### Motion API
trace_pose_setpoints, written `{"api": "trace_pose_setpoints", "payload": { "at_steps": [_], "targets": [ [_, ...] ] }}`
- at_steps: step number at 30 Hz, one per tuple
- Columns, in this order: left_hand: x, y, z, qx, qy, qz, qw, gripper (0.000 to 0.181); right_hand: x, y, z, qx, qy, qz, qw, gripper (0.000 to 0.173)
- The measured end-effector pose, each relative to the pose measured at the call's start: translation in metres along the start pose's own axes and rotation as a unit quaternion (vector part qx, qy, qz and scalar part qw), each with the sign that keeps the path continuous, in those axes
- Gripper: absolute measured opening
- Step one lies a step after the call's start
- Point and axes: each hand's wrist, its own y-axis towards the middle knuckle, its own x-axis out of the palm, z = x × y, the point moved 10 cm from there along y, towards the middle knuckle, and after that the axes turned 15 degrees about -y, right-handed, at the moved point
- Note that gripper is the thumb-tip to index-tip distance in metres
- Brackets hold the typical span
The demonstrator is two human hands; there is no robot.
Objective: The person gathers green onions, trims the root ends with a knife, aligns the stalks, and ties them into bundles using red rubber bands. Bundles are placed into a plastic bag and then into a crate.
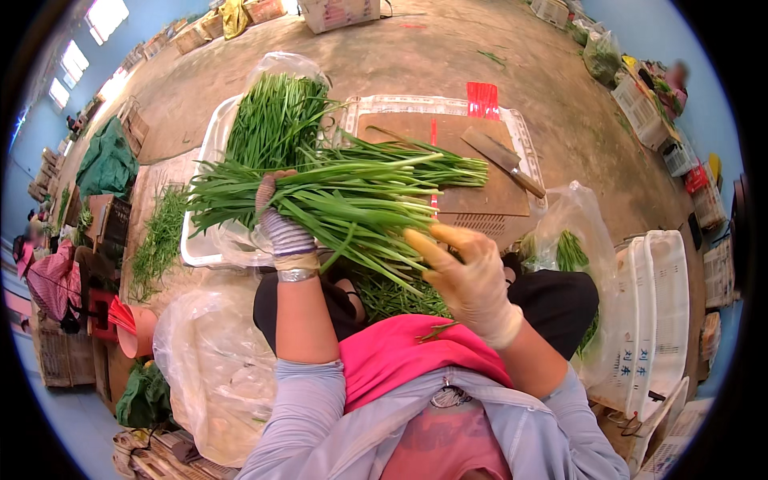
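My left hand (281,225), in a striped knit glove, is closed around a loose bunch of garlic chives (360,192). Their leaf tips point left and their pale stem ends fan out to the right. At those stem ends is my right hand (471,279), in a pale rubber glove, fingers apart and at most touching the lowest stems. Behind the held bunch, more chives (453,168) lie on a wooden board (498,201). A cleaver (503,157) rests on the board's right side. A thick stack of chives (276,120) fills a plastic-lined white tray (207,144).
Red strips (482,99) hang over the rim of the crate (414,103) under the board. Loose chives (396,294) lie between my legs. Clear plastic bags (210,366) (585,222) flank me. White crates (651,324) stand at right. Other people (54,279) (677,90) sit farther off.
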Motion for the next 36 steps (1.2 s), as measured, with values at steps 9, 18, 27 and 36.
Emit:
{"api": "trace_pose_setpoints", "payload": {
  "at_steps": [9, 18, 27, 36],
  "targets": [
    [0.022, -0.022, -0.028, -0.052, -0.078, -0.029, 0.995, 0.013, 0.04, 0.026, 0.015, 0.085, 0.546, -0.006, 0.834, 0.01],
    [-0.01, 0.011, 0.012, 0.021, -0.035, -0.018, 0.999, 0.017, 0.024, -0.07, 0.06, 0.149, 0.53, -0.141, 0.823, 0.018],
    [-0.021, 0.005, -0.004, 0.025, -0.1, 0.083, 0.991, 0.018, 0.101, -0.061, 0.024, 0.159, 0.17, -0.245, 0.941, 0.053],
    [-0.054, 0.003, 0.007, 0.057, -0.051, 0.183, 0.98, 0.022, 0.058, -0.023, 0.03, 0.158, -0.011, -0.069, 0.985, 0.034]
  ]
}}
